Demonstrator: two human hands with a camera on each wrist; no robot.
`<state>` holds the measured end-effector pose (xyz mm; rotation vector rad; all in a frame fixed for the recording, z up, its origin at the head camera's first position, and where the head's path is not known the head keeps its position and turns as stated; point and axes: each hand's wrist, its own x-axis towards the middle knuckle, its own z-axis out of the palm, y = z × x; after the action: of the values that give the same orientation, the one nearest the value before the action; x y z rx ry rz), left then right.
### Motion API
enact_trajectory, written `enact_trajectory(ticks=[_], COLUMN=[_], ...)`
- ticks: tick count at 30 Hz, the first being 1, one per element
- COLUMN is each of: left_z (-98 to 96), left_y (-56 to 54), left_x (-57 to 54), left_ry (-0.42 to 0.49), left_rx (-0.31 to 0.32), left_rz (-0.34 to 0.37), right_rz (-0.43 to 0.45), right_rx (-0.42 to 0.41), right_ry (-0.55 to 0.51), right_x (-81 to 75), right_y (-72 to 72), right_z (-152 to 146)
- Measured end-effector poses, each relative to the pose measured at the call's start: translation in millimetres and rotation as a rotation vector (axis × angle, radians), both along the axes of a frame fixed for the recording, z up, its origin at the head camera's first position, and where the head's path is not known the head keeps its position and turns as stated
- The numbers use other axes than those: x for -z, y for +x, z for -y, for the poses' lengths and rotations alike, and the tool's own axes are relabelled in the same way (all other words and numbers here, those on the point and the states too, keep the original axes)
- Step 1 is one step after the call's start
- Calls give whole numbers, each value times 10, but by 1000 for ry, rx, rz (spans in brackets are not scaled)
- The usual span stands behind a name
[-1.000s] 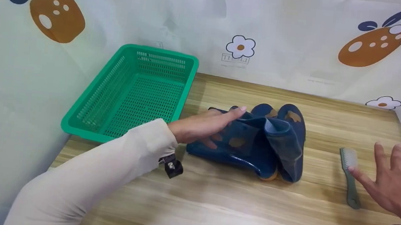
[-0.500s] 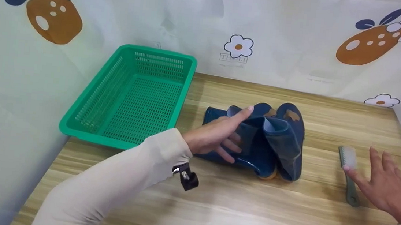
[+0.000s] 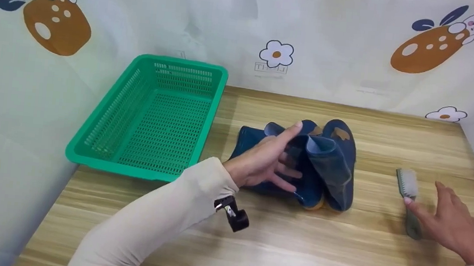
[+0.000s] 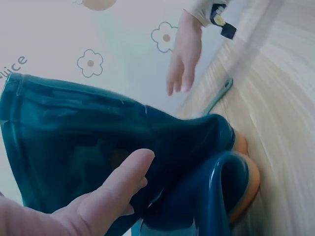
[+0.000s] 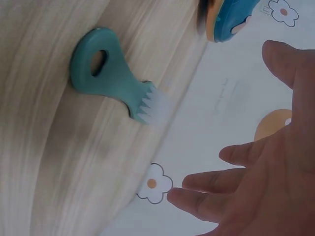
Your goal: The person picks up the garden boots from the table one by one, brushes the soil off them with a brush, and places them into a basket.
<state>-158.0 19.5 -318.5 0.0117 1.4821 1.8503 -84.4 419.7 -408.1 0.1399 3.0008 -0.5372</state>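
Note:
A pair of glossy dark blue rain boots (image 3: 335,177) lies on the table, the soles with brown patches facing the wall. My left hand (image 3: 262,161) is over the boot shafts, thumb raised and fingers spread, gripping nothing. In the left wrist view its thumb (image 4: 123,184) overlaps a wide boot shaft (image 4: 74,128). To the right lies a green-handled scrub brush (image 3: 407,184) with white bristles pointing up. My right hand (image 3: 454,225) hovers beside it, fingers extended and thumb tip overlapping the brush in the head view. The right wrist view shows the brush (image 5: 106,71) apart from that palm (image 5: 266,182).
A green plastic basket (image 3: 209,126) with slotted walls stands left of the boots, holding nothing. The wood-grain table (image 3: 278,250) meets a wall (image 3: 337,38) covered with flower and rabbit prints. Each wrist carries a small black camera mount.
My left hand has moved right across the boot shafts, away from the basket side. My right hand has shifted slightly left, toward the brush. The boots and brush stay where they lay.

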Motion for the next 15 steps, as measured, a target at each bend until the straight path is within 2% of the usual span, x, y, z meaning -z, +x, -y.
enact_trajectory(ticks=[9,15], left_z=[-64,-84], left_y=[-41,-65], left_x=[42,53], left_ry=[48,64], left_rx=[-31,-46], left_rz=[1,-11], right_rz=[91,116], right_rx=[65,81], right_ry=[-13,-31], right_x=[43,75], right_y=[62,69], right_z=[4,-19])
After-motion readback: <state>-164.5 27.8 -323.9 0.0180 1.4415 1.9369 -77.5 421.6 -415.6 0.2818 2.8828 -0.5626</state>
